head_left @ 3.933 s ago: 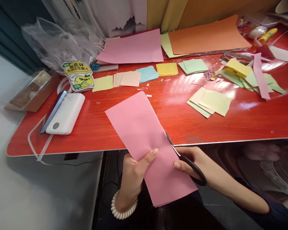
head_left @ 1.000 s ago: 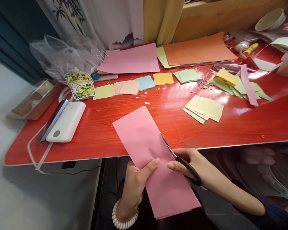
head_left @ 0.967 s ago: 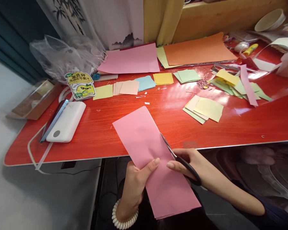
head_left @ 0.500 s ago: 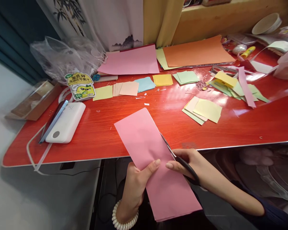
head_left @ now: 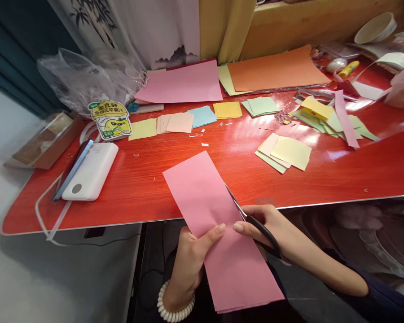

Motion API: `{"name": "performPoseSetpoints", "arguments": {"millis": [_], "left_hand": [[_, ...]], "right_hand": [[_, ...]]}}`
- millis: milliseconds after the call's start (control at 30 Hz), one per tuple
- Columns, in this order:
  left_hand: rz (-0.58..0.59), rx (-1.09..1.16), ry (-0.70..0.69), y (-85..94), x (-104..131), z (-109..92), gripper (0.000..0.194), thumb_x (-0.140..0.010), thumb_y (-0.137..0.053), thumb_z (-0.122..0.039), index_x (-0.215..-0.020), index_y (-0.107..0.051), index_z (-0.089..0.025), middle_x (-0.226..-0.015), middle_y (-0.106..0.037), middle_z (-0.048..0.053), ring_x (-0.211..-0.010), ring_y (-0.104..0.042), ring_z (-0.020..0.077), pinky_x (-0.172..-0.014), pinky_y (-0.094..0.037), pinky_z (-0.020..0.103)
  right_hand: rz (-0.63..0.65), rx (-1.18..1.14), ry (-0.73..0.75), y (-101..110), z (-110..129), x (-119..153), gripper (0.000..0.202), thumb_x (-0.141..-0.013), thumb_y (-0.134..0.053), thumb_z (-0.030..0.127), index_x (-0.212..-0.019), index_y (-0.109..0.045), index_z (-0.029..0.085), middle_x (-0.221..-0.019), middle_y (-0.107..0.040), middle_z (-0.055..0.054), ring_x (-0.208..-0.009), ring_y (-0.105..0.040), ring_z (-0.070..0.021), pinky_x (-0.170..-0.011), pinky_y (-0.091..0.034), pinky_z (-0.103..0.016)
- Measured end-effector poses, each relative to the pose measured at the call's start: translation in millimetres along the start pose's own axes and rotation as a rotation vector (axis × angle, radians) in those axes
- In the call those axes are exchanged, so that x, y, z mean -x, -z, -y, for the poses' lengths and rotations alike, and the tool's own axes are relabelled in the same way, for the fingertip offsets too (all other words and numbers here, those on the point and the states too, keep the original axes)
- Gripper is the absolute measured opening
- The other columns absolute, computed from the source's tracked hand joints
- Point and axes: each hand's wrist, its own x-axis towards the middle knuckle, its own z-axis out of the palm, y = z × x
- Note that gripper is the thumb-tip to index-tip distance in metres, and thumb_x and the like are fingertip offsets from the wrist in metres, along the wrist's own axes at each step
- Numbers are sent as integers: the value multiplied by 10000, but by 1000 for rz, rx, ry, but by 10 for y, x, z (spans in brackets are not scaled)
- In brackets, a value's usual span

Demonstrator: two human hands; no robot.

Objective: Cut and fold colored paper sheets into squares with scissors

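A long folded pink paper (head_left: 202, 193) slants across the table's front edge, its lower end below the edge. My left hand (head_left: 197, 251) pinches its left side, thumb on top, fingers hidden beneath. Black-handled scissors (head_left: 261, 229) are in my right hand (head_left: 265, 224), and their blades lie along the paper's right edge. My right thumb rests by the handle, close to the sheet. Beyond the paper, small yellow, peach, blue and green paper pieces (head_left: 202, 117) form a row, and a loose pile of cut squares (head_left: 291, 152) lies to the right.
Large pink (head_left: 185, 83) and orange sheets (head_left: 276, 69) lie at the back of the red table (head_left: 138, 179). On the left are a white power bank (head_left: 92, 172), a cable, a lemon-printed pouch (head_left: 111, 121) and a plastic bag (head_left: 84, 80). Paper scraps (head_left: 346, 119) lie at the right.
The view has shifted slightly. The upper end of the pink paper has turned a little to the right. Both hands keep their holds on the paper and scissors.
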Motion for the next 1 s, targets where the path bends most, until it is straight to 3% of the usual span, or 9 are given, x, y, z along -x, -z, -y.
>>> {"name": "performPoseSetpoints", "arguments": {"millis": [633, 1000], "left_hand": [[26, -5, -1, 15, 11, 37, 284, -794, -681, -214, -1073, -674, -160, -998, -728, 69, -887, -687, 221, -758, -559, 302], [16, -47, 11, -12, 25, 47, 227, -793, -687, -226, -1010, -687, -161, -986, -729, 56, -878, -687, 210, -746, -556, 279]], "right_hand": [[-41, -20, 29, -7, -3, 12, 512, -715, -652, 570, -583, -323, 201, -569, -238, 67, -487, -237, -69, -427, -176, -229], [-55, -45, 45, -10, 11, 7, 521, -702, -658, 585, -579, -332, 199, -567, -230, 69, -485, -227, -64, -421, -157, -226]]}}
